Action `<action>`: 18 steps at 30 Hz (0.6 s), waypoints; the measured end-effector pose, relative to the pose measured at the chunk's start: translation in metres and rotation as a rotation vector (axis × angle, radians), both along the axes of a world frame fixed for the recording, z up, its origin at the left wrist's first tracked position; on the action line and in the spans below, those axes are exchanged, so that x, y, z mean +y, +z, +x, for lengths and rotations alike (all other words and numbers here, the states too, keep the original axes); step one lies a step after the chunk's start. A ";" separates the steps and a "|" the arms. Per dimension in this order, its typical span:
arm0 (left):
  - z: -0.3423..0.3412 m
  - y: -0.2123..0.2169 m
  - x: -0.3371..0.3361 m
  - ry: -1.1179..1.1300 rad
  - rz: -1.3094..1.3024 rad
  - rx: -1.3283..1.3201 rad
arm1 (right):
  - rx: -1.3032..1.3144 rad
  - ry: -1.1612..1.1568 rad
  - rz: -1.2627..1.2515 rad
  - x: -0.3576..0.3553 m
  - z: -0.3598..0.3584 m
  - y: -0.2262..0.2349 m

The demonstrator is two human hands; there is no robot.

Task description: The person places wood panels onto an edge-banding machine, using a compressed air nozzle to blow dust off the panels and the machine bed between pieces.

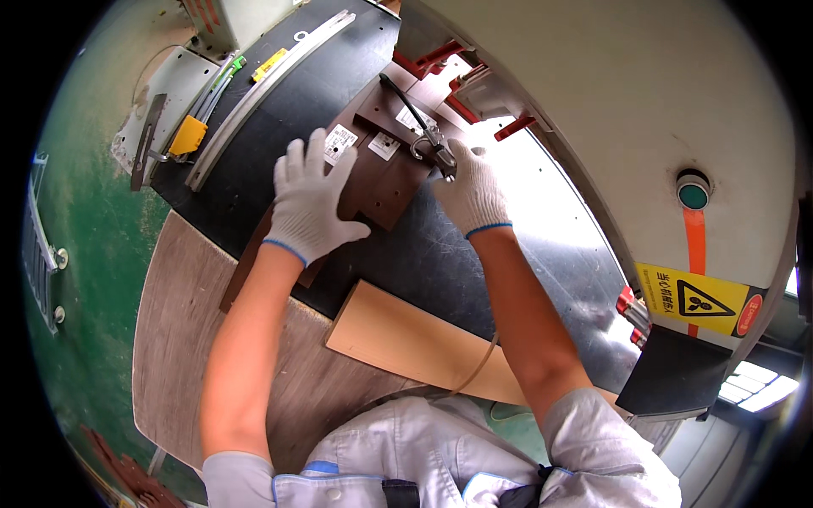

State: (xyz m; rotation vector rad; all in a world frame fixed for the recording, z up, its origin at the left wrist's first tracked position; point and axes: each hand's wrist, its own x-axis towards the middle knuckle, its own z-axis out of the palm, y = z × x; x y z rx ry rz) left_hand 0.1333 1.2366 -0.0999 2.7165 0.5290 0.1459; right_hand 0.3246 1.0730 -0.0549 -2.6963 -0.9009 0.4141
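My left hand [310, 201], in a white knit glove with a blue cuff, is spread with its fingers apart over dark brown boards [383, 188]. Nothing is in its grasp. A matching glove covers my right hand [476, 190], whose fingers are wrapped round an air blow gun [438, 146] with a metal body and a long black nozzle. That nozzle points away to the far left, above the boards. White paper labels [340, 142] lie on the boards, which also show small drilled holes. The gun's grip is mostly hidden by my right hand.
A black machine table [423, 245] carries the boards, with a metal fence rail [254, 106] at left. Beyond it lie a yellow tape measure [269, 66] and other tools. Nearer are a tan board [406, 330] and a wood-grain panel [190, 313]. The machine housing [644, 110] rises at right.
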 end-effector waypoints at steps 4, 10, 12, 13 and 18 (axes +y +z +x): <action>-0.058 0.003 -0.003 0.146 0.070 -0.014 | -0.066 0.032 0.114 -0.018 0.012 -0.026; -0.135 -0.007 -0.004 0.186 -0.007 -0.054 | 0.158 0.021 0.311 -0.029 0.031 -0.064; -0.154 -0.007 0.003 0.042 -0.003 -0.032 | 0.114 0.050 0.342 -0.026 0.032 -0.065; -0.152 -0.004 0.003 0.044 -0.024 -0.032 | 0.171 0.036 0.355 -0.024 0.033 -0.061; -0.161 -0.017 0.013 0.016 -0.120 -0.113 | 0.133 0.028 0.351 -0.016 0.034 -0.065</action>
